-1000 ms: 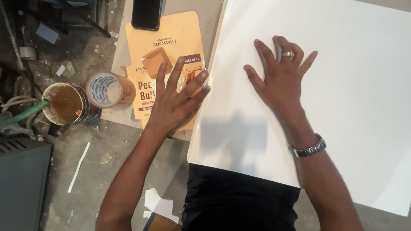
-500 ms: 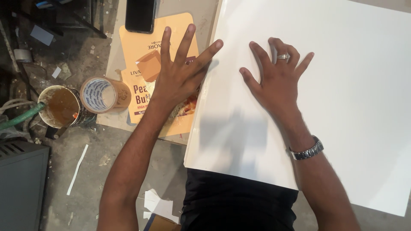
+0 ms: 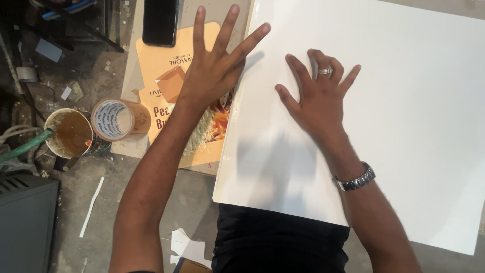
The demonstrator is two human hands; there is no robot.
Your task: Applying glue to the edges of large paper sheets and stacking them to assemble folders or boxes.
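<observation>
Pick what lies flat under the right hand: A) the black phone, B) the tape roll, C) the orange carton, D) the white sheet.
D: the right hand is spread palm-down on the white sheet, while the carton, tape roll and phone all lie to the left of the sheet.

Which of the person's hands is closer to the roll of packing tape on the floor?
Left. The left hand is spread over the orange carton, just up and right of the tape roll. The right hand lies flat on the white board, farther off.
</observation>
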